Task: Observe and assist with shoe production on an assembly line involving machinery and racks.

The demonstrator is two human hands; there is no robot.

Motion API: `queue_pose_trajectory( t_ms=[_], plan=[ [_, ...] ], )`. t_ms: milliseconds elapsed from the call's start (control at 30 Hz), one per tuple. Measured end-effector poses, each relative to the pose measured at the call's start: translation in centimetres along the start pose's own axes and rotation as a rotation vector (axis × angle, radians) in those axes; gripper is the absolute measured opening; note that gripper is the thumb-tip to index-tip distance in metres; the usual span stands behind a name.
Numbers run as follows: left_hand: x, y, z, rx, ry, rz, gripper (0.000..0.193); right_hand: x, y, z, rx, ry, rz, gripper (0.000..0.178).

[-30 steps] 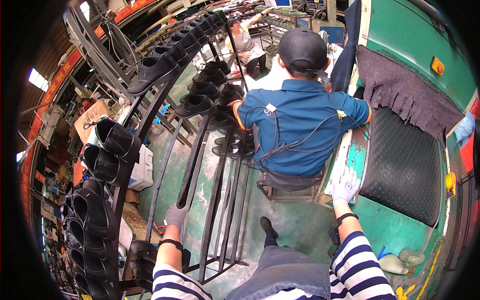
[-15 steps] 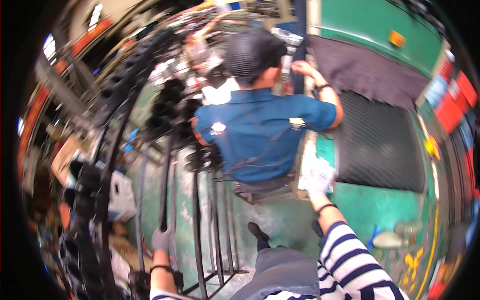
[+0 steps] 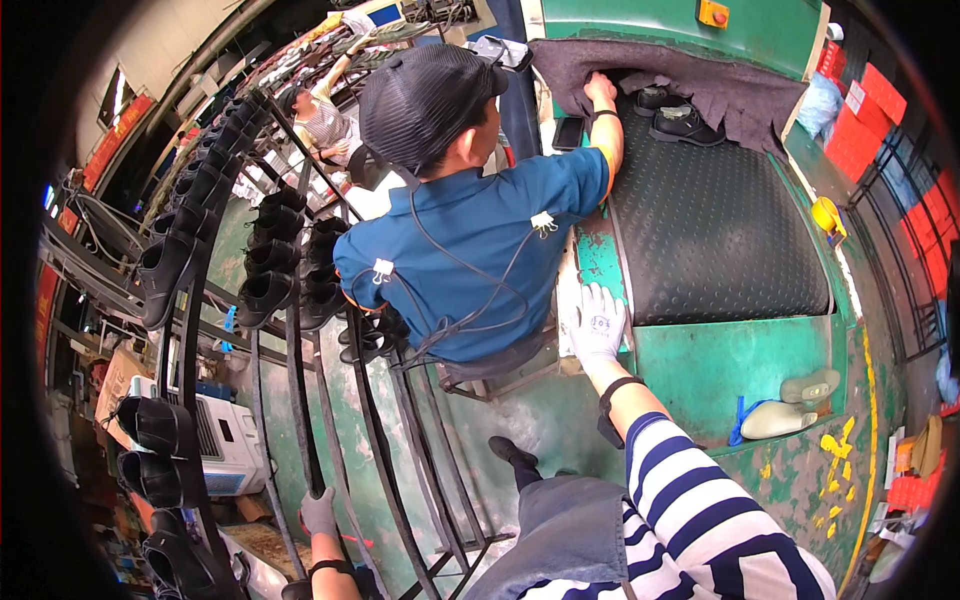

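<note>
My left hand [image 3: 320, 512], in a grey glove, is closed around a dark rail [image 3: 303, 420] of a metal shoe rack at the lower left. White-gloved, my right hand [image 3: 598, 322] lies flat with fingers stretched on the pale edge of a green conveyor machine [image 3: 735, 350]. Nothing is held in it. Black shoes [image 3: 268, 258] stand in rows along the rack rails. A co-worker in a blue shirt [image 3: 480, 270] sits between my hands, one arm reaching to the grey cloth curtain [image 3: 670, 75]. Black shoes [image 3: 685, 122] sit on the dark studded belt [image 3: 715, 240] beneath the curtain.
A phone [image 3: 568, 133] lies beside the belt. Pale shoe forms [image 3: 778, 420] rest on the machine's near end. Left of the rack stands a white boxy appliance [image 3: 230, 440]. Another person [image 3: 325, 125] works farther back. Red crates [image 3: 850, 135] are stacked at right.
The view has shifted and sharpened. Black shoes now show on the belt under the curtain, and the co-worker's hand is at the cloth. Both my hands keep to the rail and machine edge.
</note>
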State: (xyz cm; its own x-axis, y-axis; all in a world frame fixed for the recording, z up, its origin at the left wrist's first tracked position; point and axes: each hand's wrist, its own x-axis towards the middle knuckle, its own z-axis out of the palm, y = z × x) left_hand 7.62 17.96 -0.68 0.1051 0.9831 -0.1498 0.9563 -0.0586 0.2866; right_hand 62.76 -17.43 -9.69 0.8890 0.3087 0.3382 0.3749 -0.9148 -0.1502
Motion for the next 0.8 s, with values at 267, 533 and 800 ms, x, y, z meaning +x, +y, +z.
queue_pose_trajectory(
  t_ms=[267, 533, 800],
  plan=[
    [-0.1, -0.4, 0.2, -0.014, 0.012, 0.001, 0.043, -0.4, -0.3, 0.1, 0.016, -0.041, 0.0, 0.053],
    [-0.1, -0.1, -0.3, 0.011, -0.003, -0.039, 0.045, -0.1, 0.0, 0.4, 0.014, -0.003, -0.021, 0.052],
    [-0.5, 0.9, 0.3, 0.032, -0.004, -0.004, 0.048, 0.2, 1.1, -0.5, -0.034, 0.114, -0.048, 0.047]
  ],
)
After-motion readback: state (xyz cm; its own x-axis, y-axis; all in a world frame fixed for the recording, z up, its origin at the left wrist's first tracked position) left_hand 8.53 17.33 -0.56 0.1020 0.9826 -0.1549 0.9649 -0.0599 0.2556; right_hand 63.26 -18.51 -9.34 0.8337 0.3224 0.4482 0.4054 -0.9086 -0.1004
